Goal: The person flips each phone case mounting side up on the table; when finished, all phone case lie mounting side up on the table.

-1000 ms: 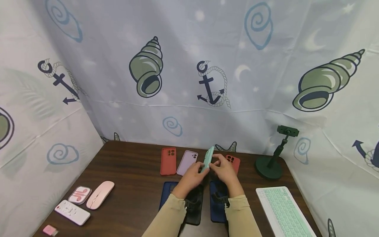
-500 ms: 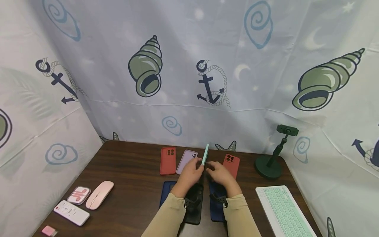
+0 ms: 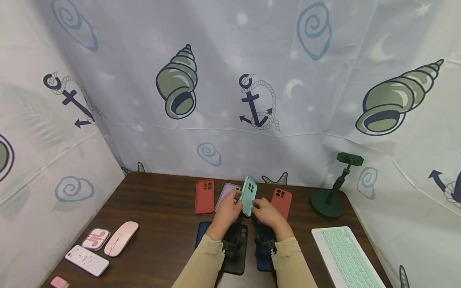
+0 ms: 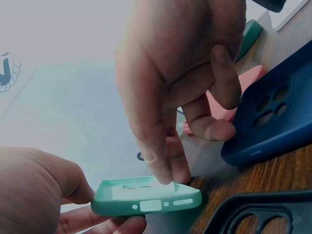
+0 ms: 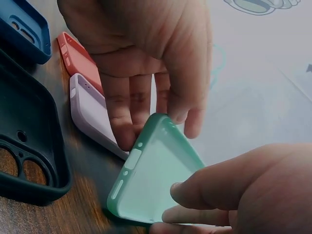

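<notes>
A mint green phone case point(image 3: 249, 196) stands tilted between my two hands, camera cutouts at its upper end. My left hand point(image 3: 228, 209) grips it by its left edge, thumb on one side and fingers on the other, as the left wrist view shows. At the opposite edge my right hand point(image 3: 267, 213) pinches the case with thumb and fingertips; its other fingers are loosely bent. Both wrist views show the hollow inside of the mint case point(image 5: 151, 180) and its port holes. Behind my left hand lies a lilac phone case point(image 3: 224, 194), partly hidden.
Red phone cases lie left point(image 3: 204, 196) and right point(image 3: 282, 202). A black case point(image 3: 235, 256) and a blue case point(image 3: 264, 260) lie under my forearms. A green stand point(image 3: 327, 203), white keyboard point(image 3: 347, 256), pink mouse point(image 3: 121, 239), earphone box point(image 3: 96, 239) and remote point(image 3: 87, 260) surround them.
The mint case has turned from edge-on to face me. My right hand held it a second ago, came away half a second ago, and is back at its right edge.
</notes>
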A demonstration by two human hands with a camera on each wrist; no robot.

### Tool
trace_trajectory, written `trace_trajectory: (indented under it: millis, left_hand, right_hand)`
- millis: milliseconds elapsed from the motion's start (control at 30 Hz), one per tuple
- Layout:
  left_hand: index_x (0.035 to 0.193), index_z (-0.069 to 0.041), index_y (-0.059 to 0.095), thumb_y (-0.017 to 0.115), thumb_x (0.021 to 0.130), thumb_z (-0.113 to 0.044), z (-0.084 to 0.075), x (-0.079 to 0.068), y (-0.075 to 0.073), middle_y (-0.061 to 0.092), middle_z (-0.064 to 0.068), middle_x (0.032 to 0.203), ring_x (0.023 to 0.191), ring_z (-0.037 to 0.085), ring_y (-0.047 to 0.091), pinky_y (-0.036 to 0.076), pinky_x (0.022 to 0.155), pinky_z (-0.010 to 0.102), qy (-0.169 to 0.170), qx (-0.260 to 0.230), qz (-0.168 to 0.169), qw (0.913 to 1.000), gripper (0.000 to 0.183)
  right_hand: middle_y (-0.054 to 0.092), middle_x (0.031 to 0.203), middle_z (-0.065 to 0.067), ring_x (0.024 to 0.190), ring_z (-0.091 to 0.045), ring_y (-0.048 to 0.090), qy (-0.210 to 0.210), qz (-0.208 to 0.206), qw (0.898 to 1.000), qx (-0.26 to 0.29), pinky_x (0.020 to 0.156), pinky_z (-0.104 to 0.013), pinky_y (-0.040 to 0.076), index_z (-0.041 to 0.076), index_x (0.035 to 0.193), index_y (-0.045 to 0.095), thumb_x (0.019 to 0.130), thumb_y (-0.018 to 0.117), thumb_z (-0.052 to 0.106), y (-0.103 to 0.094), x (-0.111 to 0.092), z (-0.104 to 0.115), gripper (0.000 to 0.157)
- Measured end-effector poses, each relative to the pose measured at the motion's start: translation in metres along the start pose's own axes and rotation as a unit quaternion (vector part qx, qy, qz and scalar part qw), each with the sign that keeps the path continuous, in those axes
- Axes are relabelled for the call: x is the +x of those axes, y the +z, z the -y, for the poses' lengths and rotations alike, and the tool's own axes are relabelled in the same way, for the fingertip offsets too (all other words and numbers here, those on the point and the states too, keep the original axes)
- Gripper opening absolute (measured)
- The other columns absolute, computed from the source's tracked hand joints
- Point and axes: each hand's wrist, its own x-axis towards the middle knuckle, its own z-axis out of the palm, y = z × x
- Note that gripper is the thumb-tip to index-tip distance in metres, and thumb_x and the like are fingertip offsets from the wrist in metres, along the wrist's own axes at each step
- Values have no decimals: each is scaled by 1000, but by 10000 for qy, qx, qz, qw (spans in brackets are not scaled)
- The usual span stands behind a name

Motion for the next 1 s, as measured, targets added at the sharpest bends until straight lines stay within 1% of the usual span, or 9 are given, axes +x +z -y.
trace_trajectory:
  millis: [200, 333, 400, 500, 567, 733, 833, 933, 1000]
  left_hand:
    - [133, -8, 62, 54, 101, -14, 0, 1, -3, 66, 13, 123, 100, 24, 65, 52, 78, 39, -198, 420, 201, 9987, 33]
    - [133, -5, 63, 58, 100, -16, 2, 0, -3, 64, 14, 119, 99, 26, 63, 52, 81, 43, -90, 802, 316, 9962, 35]
    - [132, -4, 64, 60, 99, -20, 4, -1, -2, 61, 15, 116, 98, 28, 59, 50, 83, 45, -27, 1259, 413, 9912, 37]
    - [129, -2, 66, 64, 97, -24, 8, -3, 2, 57, 17, 110, 95, 29, 51, 46, 81, 45, 45, 1992, 608, 9781, 39]
    - [127, -2, 67, 65, 96, -26, 9, -4, 4, 54, 16, 108, 92, 28, 45, 43, 79, 44, 61, 2290, 724, 9707, 40]
    - [126, -1, 67, 65, 97, -28, 7, -5, 6, 53, 16, 107, 89, 27, 42, 41, 77, 43, -25, 2229, 690, 9724, 40]
    - [125, -3, 68, 65, 97, -27, 5, -6, 8, 54, 14, 105, 89, 26, 42, 41, 77, 42, -3, 2146, 502, 9754, 37]
    - [119, -7, 71, 65, 97, -24, -2, -6, 11, 58, 11, 106, 94, 25, 49, 44, 81, 41, 292, 1725, 191, 9844, 29]
    - [118, -9, 71, 65, 98, -21, -8, -4, 13, 61, 11, 108, 98, 26, 55, 47, 84, 39, 634, 1233, 48, 9903, 24]
  right_hand:
    - [56, 127, -24, 61, -15, 62, 35, 11, 10000, 38, 75, -38, 52, -2, 142, 55, 103, 55, 21, -4, -2, 1, 46]
    - [55, 127, -25, 60, -16, 61, 76, -14, 9998, 177, 69, -34, 51, -3, 143, 54, 103, 55, 19, -7, -3, 0, 46]
    - [55, 127, -25, 60, -17, 61, 93, -23, 9997, 216, 65, -33, 50, -3, 142, 54, 102, 56, 19, -9, -4, 0, 46]
    - [55, 128, -27, 60, -16, 62, 106, -13, 9998, 189, 63, -31, 49, -4, 142, 55, 102, 56, 18, -10, -6, 0, 46]
    - [55, 128, -27, 59, -16, 62, 108, -19, 9998, 170, 62, -31, 49, -4, 142, 55, 101, 57, 18, -11, -7, -1, 46]
    - [56, 125, -26, 61, -20, 64, 110, -55, 9998, 170, 64, -35, 51, -3, 141, 56, 101, 58, 19, -11, -6, -3, 45]
    - [61, 122, -22, 80, -25, 68, 26, -233, 9997, 57, 77, -43, 54, -1, 137, 60, 102, 58, 21, -11, -4, -5, 41]
    - [69, 119, -16, 98, -28, 68, -4, -507, 9987, 87, 87, -48, 54, 2, 133, 63, 102, 57, 23, -17, -5, -6, 37]
    - [71, 113, -13, 95, -29, 69, 85, -634, 9974, 336, 85, -48, 54, 5, 132, 63, 103, 56, 25, -23, -7, -5, 36]
